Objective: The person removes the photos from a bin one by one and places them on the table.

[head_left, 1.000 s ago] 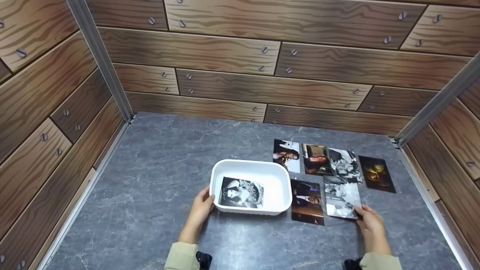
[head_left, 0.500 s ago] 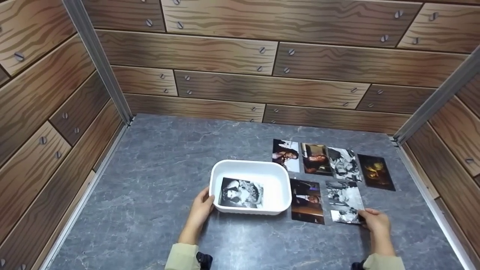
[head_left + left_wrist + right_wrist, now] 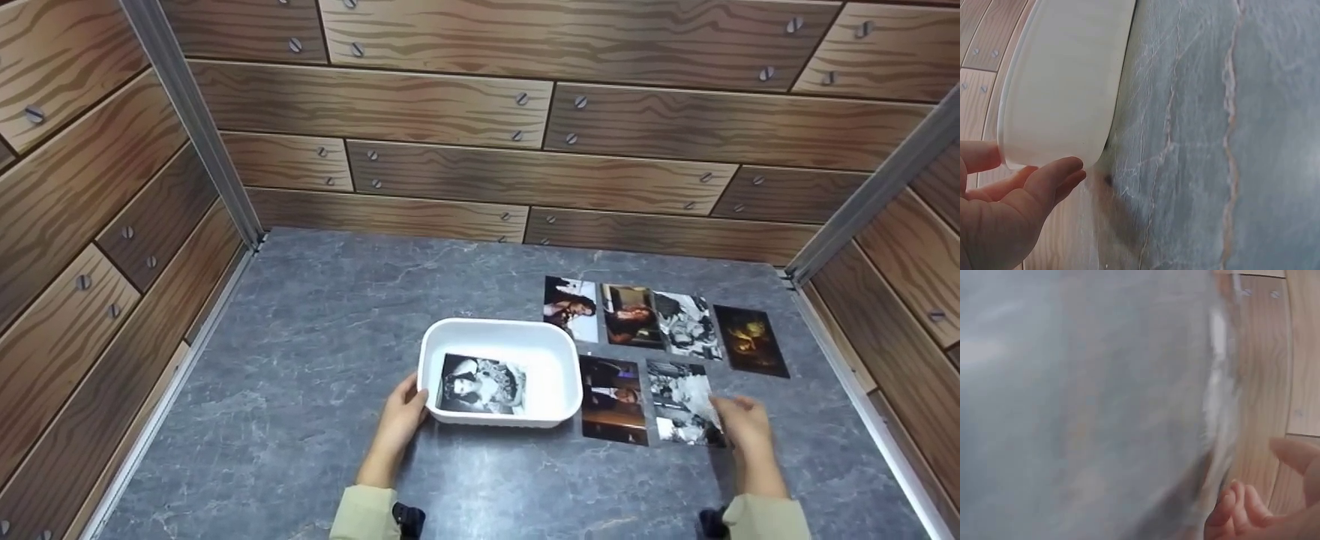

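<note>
My left hand [image 3: 400,424] grips the left end of a white plastic tub [image 3: 551,375]. In the left wrist view its thumb and fingers [image 3: 1053,177] pinch the tub's end at the rim. A black-and-white photo [image 3: 482,384] lies flat inside, toward the tub's left. My right hand [image 3: 744,427] is at the right edge of another black-and-white photo [image 3: 681,397] on the table. In the right wrist view, thumb and fingers [image 3: 1235,512] are spread apart with nothing between them. To the left of that photo lies a dark colour photo [image 3: 613,405], beside the tub.
Behind these lies a row of photos: a woman in profile [image 3: 571,307], a brown one [image 3: 632,316], a black-and-white one [image 3: 688,326] and a dark one [image 3: 750,341]. Wood-patterned walls [image 3: 450,176] enclose the grey marbled table [image 3: 322,322] at the back and sides.
My right hand has drawn the black-and-white photo toward me, away from the back row, laid it straight, and let go of it. The left hand and tub have stayed in place.
</note>
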{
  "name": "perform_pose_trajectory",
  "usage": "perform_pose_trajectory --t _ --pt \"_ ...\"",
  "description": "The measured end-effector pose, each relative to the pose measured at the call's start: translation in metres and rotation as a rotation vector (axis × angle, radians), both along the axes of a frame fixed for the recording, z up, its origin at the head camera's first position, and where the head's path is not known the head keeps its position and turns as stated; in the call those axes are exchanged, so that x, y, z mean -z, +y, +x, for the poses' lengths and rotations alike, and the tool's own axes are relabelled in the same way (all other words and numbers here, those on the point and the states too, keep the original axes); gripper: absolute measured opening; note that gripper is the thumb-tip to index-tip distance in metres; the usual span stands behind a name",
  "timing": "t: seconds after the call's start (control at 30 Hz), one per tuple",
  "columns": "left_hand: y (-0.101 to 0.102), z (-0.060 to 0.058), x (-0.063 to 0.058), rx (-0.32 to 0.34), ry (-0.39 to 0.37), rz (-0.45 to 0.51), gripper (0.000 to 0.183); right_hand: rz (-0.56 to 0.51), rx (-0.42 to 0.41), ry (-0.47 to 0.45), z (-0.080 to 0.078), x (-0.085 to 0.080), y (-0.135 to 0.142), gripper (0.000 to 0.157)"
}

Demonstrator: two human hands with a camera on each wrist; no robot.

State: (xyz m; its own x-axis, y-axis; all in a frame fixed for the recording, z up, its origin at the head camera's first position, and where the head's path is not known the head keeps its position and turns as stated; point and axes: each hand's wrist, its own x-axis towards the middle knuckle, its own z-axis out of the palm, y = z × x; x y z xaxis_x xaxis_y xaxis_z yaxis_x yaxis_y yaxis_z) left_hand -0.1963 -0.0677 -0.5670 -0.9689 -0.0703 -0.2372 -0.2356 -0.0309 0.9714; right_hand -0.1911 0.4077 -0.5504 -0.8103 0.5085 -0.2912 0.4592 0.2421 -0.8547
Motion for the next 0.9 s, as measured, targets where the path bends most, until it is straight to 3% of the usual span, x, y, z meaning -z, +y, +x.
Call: perform_pose_trajectory --t 0.13,0.3,0.4,0.53,0.63,0.9 --pt "-0.001 0.001 -0.001 -0.012 0.007 -0.022 0.049 -0.093 -0.107 0.089 -0.018 -0.024 -0.021 0.072" --pt "0.003 -0.004 -0.004 -0.026 -0.091 -0.044 0.049 -0.080 -0.357 0.180 -0.041 -0.051 -0.066 0.070" --pt "0.004 -0.005 -0.004 -0.018 -0.087 -0.042 0.048 -0.107 -0.495 0.255 -0.053 -0.056 -0.101 0.068" --pt "0.004 -0.004 -0.004 -0.010 -0.059 -0.033 0.048 -0.102 -0.677 0.305 -0.069 -0.049 -0.148 0.068" --pt "0.003 -0.004 -0.003 -0.005 -0.041 -0.025 0.048 -0.105 -0.769 0.266 -0.076 -0.040 -0.181 0.070" --pt "0.002 -0.003 -0.004 -0.002 -0.048 -0.020 0.049 0.063 -0.782 0.173 -0.092 0.002 -0.231 0.063"
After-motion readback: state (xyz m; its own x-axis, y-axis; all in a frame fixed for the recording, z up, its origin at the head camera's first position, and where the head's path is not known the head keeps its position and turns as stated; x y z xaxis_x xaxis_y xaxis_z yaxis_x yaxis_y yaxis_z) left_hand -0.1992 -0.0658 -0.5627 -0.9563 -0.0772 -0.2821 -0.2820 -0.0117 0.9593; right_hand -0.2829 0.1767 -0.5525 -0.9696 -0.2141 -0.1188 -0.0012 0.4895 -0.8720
